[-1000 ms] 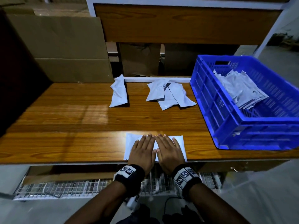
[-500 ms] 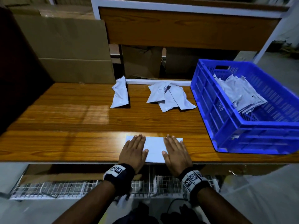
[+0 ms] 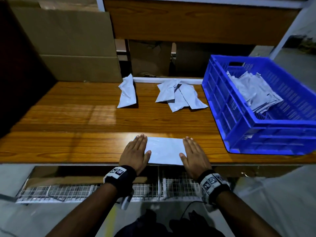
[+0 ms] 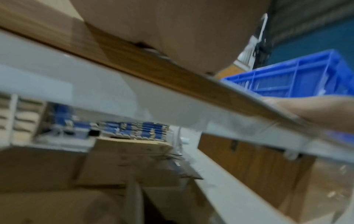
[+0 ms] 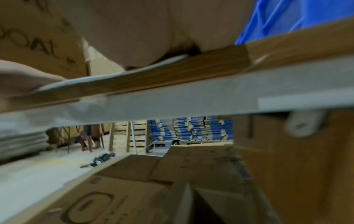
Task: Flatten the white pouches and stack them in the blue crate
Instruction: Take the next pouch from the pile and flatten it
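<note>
A flat white pouch (image 3: 165, 150) lies at the front edge of the wooden table (image 3: 77, 127). My left hand (image 3: 135, 151) presses flat on its left end and my right hand (image 3: 194, 153) presses flat on its right end, fingers straight. One crumpled white pouch (image 3: 127, 94) lies at the back middle, and a small heap of crumpled pouches (image 3: 181, 96) lies to its right. The blue crate (image 3: 239, 120) stands on the right with a stack of white pouches (image 3: 254, 93) inside. The wrist views are blurred; the crate (image 4: 287, 81) shows in the left one and the pouch's edge (image 5: 118, 75) in the right one.
Flattened cardboard (image 3: 68, 45) leans at the back left. A wooden panel (image 3: 196, 19) and white frame stand behind the table. A wire rack (image 3: 85, 190) sits below the front edge. Cardboard boxes (image 5: 134, 189) lie under the table.
My hands have slid apart along the pouch, from touching at its middle out to its two ends. The pouch now lies smoother and flatter.
</note>
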### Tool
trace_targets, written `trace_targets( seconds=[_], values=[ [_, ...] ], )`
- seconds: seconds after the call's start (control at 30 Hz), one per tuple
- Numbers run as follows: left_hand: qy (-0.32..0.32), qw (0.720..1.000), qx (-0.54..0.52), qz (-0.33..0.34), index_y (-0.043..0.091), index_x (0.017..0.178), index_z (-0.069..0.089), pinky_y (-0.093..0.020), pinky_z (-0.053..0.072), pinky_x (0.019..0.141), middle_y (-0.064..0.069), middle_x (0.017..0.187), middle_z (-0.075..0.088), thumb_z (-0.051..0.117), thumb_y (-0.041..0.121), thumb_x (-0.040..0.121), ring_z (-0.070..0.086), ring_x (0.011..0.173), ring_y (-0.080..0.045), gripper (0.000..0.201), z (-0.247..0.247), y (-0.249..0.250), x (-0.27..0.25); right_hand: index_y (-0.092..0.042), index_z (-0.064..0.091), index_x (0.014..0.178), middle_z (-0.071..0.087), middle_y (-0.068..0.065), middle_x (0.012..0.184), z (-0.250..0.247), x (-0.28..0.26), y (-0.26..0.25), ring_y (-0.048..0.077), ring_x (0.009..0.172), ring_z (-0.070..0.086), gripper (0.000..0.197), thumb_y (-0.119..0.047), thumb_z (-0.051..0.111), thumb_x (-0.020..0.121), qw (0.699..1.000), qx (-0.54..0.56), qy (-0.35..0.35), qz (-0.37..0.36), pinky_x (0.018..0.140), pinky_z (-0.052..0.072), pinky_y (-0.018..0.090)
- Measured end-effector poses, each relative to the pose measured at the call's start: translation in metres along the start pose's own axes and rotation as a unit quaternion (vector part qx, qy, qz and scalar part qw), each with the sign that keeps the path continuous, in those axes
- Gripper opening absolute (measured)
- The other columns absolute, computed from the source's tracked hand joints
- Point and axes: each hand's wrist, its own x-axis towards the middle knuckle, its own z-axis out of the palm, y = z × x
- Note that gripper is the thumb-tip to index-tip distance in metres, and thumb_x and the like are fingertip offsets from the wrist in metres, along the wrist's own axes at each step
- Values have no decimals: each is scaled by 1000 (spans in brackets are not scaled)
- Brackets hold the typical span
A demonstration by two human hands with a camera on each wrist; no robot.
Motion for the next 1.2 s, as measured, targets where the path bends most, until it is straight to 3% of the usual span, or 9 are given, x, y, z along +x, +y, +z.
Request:
trace_targets(
  seconds=[0.33, 0.5, 0.57, 0.67, 0.77, 0.9, 1.0, 1.1, 1.2],
  values=[
    [-10, 999, 33, -6, 18, 156, 1, -35, 2, 120, 1, 163, -1, -5, 58, 88, -2, 150, -16, 79, 0, -6, -4, -23, 13, 156, 17, -5, 162, -3, -6, 17, 14, 149, 14, 64, -50, 15, 98, 997, -74, 5, -6, 120, 14, 44],
    [-15, 1000, -20, 9, 20, 156, 5, -33, 1, 119, 2, 163, 2, -4, 63, 85, 0, 150, -14, 84, -2, -13, -2, -24, -9, 155, -14, -9, 160, -13, -5, 15, 13, 150, -7, 75, -64, -4, 91, 997, -62, -52, -7, 120, -2, 44],
    [23, 994, -102, 10, 18, 155, 14, -34, 12, 119, -3, 162, 17, 6, 64, 88, 14, 149, -18, 82, -5, -18, -1, -24, -13, 154, -18, -7, 159, -20, -8, 7, 14, 149, -13, 80, -70, 5, 91, 997, -62, -45, -26, 120, -4, 46],
    [85, 969, -230, -11, 13, 151, 28, -39, 27, 112, -9, 153, 36, 20, 63, 89, 30, 139, -25, 80, -10, -23, -1, -26, -2, 156, -1, 1, 163, -24, -11, -20, 19, 151, 1, 84, -69, 33, 92, 989, -78, -26, -123, 121, 8, 48],
    [111, 952, -282, -28, 12, 149, 32, -40, 29, 107, -10, 148, 41, 25, 58, 90, 30, 133, -25, 76, -15, -22, -3, -27, 12, 154, 22, 5, 160, -18, -8, -44, 26, 146, 23, 85, -45, 61, 87, 980, -122, -44, -152, 114, 26, 46],
    [142, 937, -316, -49, 12, 144, 39, -34, 30, 97, -9, 138, 47, 32, 35, 90, 34, 123, -22, 59, -26, -28, -5, -26, 26, 151, 50, 2, 141, -33, -8, -52, 28, 126, 47, 84, 1, 55, 78, 986, -84, -7, -145, 92, 40, 41],
    [151, 921, -354, -55, 12, 138, 44, -33, 35, 89, -9, 128, 51, 37, 24, 78, 43, 112, -23, 62, -38, -41, -6, -36, 25, 148, 65, 1, 124, -58, -12, -52, 31, 104, 62, 80, -3, 54, 81, 989, -14, 10, -148, 71, 53, 40],
    [128, 852, -497, -100, 21, 129, 49, -37, 51, 76, -9, 123, 55, 41, 18, 76, 53, 101, -23, 54, -42, -51, -2, -44, 20, 141, 70, 6, 99, -82, -10, -57, 28, 79, 67, 72, -20, 61, 87, 989, 81, 41, -113, 59, 55, 39],
    [33, 705, -689, -164, 16, 127, 48, -39, 51, 75, -21, 119, 59, 44, -3, 90, 55, 85, -24, 42, -48, -39, 8, -46, 23, 139, 61, 11, 75, -105, -3, -67, 25, 59, 57, 73, -25, 70, 87, 973, 197, 90, -84, 50, 44, 37]
  ],
)
